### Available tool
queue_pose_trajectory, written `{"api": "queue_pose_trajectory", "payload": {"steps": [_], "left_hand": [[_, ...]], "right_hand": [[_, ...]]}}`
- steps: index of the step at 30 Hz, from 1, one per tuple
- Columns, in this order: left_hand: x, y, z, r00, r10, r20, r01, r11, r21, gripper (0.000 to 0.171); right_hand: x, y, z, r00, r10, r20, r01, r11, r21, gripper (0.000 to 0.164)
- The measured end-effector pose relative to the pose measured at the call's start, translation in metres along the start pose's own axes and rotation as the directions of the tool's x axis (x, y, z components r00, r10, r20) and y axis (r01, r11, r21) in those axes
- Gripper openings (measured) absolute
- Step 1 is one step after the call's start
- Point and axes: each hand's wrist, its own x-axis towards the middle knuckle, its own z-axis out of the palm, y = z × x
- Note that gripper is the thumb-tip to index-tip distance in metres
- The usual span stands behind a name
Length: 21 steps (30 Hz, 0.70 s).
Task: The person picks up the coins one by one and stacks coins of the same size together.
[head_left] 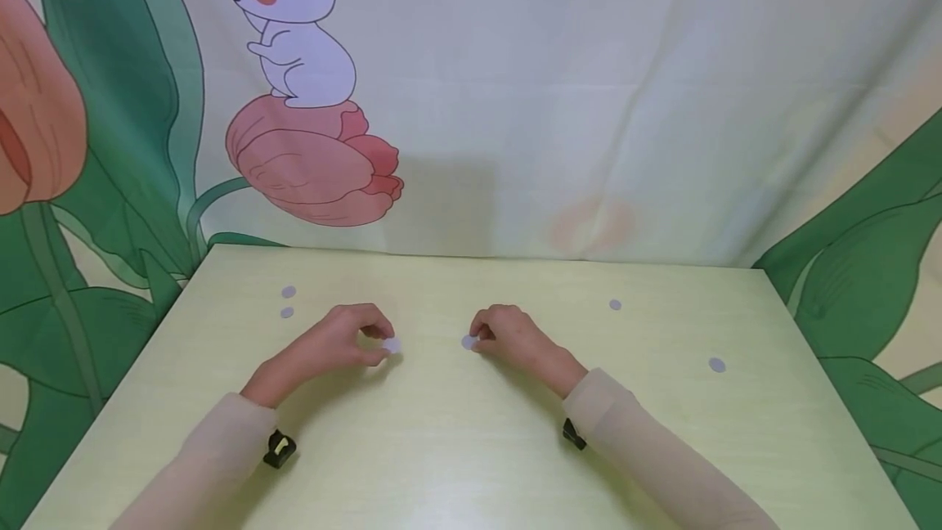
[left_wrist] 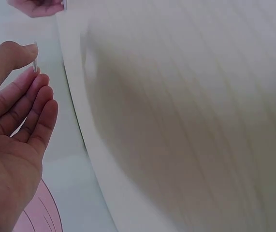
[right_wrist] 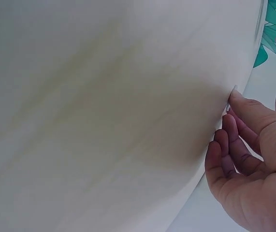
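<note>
My left hand (head_left: 344,340) pinches a small, thin, pale round disc (head_left: 393,345) between thumb and fingertips, near the middle of the table. Seen edge-on in the left wrist view, this disc (left_wrist: 36,59) looks like a narrow strip between thumb and index finger. Opposite it, my right hand (head_left: 515,340) pinches a matching disc (head_left: 468,342) the same way. A gap separates the two discs. In the right wrist view the thumb covers part of the right disc (right_wrist: 233,93), and the other fingers are loosely bent.
On the pale table (head_left: 456,448), two more discs lie close together at the back left, a farther one (head_left: 289,291) and a nearer one (head_left: 287,312). At right lie another disc (head_left: 615,304) and one nearer the edge (head_left: 717,365). A printed curtain (head_left: 515,105) hangs behind.
</note>
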Motion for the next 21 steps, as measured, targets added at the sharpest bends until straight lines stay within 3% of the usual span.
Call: {"api": "queue_pose_trajectory", "payload": {"steps": [8,21], "left_hand": [[0.008,0.011,0.006,1.0,0.014,0.015,-0.014,1.0,-0.006,0.019],[0.028,0.024,0.017,0.997,0.079,0.018,-0.079,0.997,-0.001,0.017]], "right_hand": [[-0.001,0.0,0.002,0.997,-0.066,-0.035,0.063,0.995,-0.071,0.01],[0.0,0.001,-0.001,1.0,0.005,-0.009,-0.005,1.0,0.014,0.011]]}}
